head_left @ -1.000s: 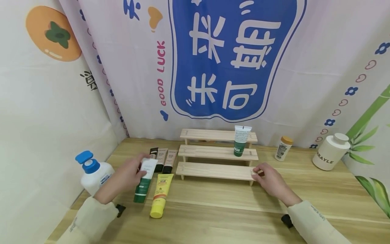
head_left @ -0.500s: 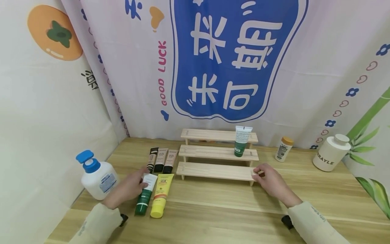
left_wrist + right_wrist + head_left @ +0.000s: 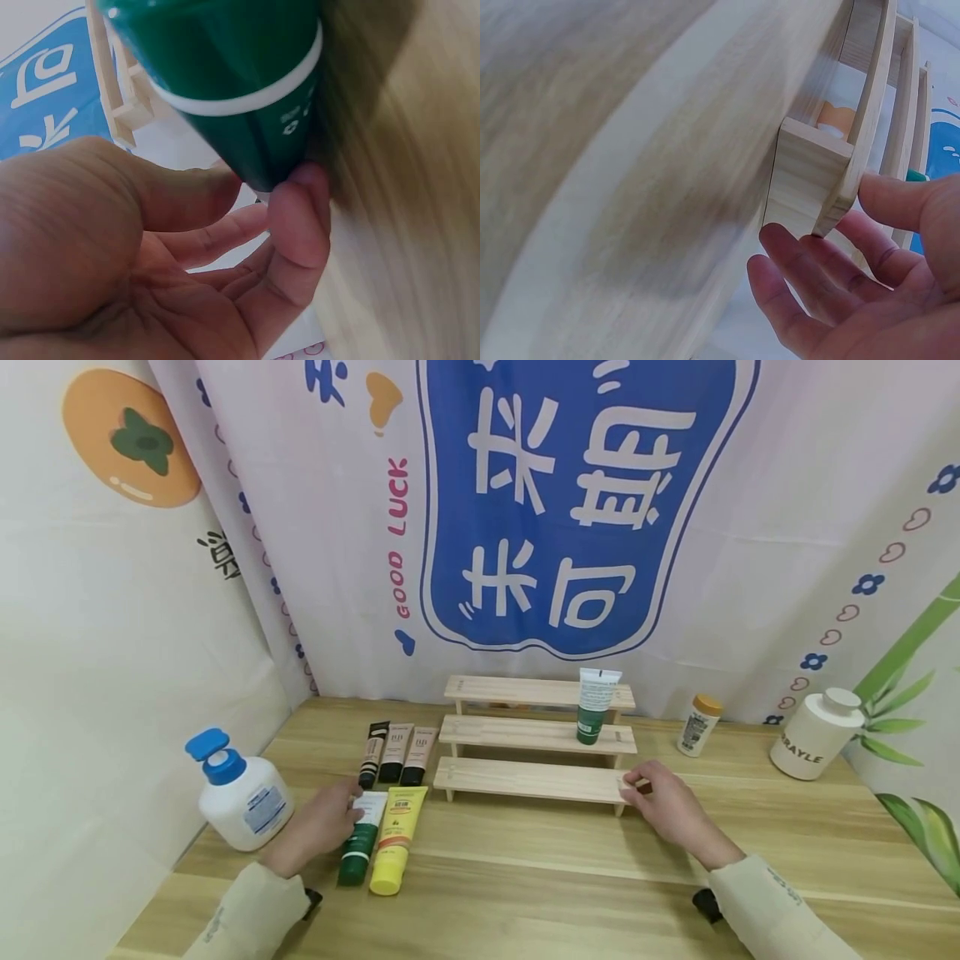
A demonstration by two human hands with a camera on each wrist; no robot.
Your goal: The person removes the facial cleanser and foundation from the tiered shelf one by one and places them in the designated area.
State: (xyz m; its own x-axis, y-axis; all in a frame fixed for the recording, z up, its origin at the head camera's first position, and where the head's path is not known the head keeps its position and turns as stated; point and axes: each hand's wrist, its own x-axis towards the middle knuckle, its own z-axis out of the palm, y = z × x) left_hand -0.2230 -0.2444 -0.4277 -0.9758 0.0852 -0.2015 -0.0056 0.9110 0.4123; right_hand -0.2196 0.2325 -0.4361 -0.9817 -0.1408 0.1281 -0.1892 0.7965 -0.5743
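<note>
My left hand (image 3: pixel 321 820) pinches the white end of a green-and-white squeeze tube (image 3: pixel 357 847) between thumb and forefinger. That tube lies on the table, just left of a yellow squeeze tube (image 3: pixel 397 839). In the left wrist view, the tube's green cap end (image 3: pixel 232 67) points away from the palm. At the right, my right hand (image 3: pixel 667 803) grips the end of the lowest step of a three-tier wooden rack (image 3: pixel 525 779), thumb above and fingers beneath. Another green-and-white tube (image 3: pixel 596 706) stands cap down on the rack's middle tier, at its right side.
Behind the left hand lie a black-and-beige tube (image 3: pixel 373 752) and two pinkish BB tubes (image 3: pixel 396 752). A white pump bottle (image 3: pixel 247 802) with a blue top stands at far left. Right of the rack are an orange-capped bottle (image 3: pixel 699 727) and a white jar (image 3: pixel 813 735).
My left hand has lowered the green-and-white tube onto the table beside the yellow one, moving it toward the near edge. My right hand stays on the rack's end.
</note>
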